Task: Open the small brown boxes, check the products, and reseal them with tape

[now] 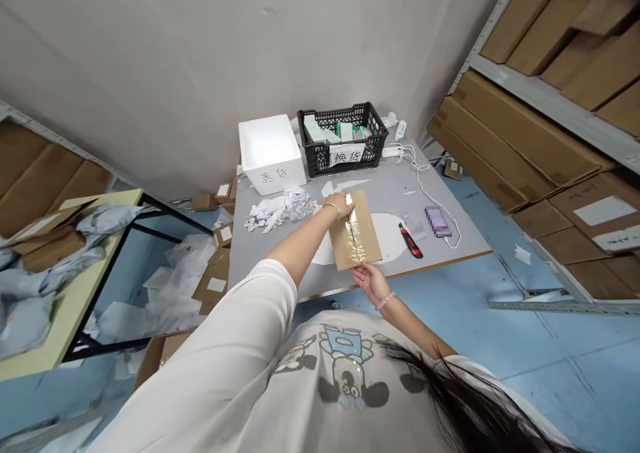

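A flat brown cardboard box [369, 236] with shiny clear tape down its middle lies over the grey table. My left hand [341, 203] is on its far edge, fingers bent over the top. At the near edge, my right hand [371, 282] has its fingertips under the box, palm turned up and thumb at the rim. To the right of the box lies a black and red box cutter [411, 241]. White paper [393, 233] shows beneath and beside the box.
A white bin [273, 153] and a black crate [345, 133] of green and white boxes stand at the table's back. Crumpled wrapping [283, 209] lies left, a phone [438, 221] with a cable right. Shelves of cartons [530, 139] flank the right; a yellow table [100, 266] stands left.
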A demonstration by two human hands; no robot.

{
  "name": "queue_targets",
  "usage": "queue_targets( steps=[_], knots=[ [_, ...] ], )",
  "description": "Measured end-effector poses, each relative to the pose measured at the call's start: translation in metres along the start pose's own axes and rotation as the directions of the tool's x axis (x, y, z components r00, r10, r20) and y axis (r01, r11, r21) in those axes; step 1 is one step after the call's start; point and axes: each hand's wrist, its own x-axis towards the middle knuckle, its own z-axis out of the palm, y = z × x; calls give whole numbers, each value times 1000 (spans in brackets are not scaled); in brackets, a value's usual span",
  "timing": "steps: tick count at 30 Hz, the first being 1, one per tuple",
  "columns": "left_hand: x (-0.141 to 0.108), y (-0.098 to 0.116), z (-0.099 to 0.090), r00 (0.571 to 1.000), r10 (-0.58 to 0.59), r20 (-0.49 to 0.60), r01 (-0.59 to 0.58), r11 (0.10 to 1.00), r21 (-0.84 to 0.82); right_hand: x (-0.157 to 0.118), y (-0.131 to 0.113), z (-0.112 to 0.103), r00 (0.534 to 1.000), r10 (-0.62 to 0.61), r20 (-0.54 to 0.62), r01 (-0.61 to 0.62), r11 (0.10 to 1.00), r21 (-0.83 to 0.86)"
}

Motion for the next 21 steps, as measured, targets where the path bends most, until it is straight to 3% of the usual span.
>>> queue_targets(
  steps=[4,9,14,16,18,21],
  knots=[
    [28,22,31,995,-6,96,1,999,51,20,-5,-3,999,10,-46,-8,998,63],
    [28,18,64,982,39,186,-50,997,57,34,-20,-11,997,-18,-76,21,999,39],
    [10,8,66,990,100,99,-96,994,-43,24,-23,-2,980,196,12,-195,977,-88],
    [-6,-3,61,992,122,24,-117,980,-160,18,-20,13,968,235,90,-217,960,-178],
    [-30,-27,55,987,143,-74,-159,932,-324,16,-17,33,966,184,182,-133,956,-261],
    [-88,-93,44,964,48,-260,-189,814,-549,19,-12,72,957,80,279,37,920,-391]
  ],
)
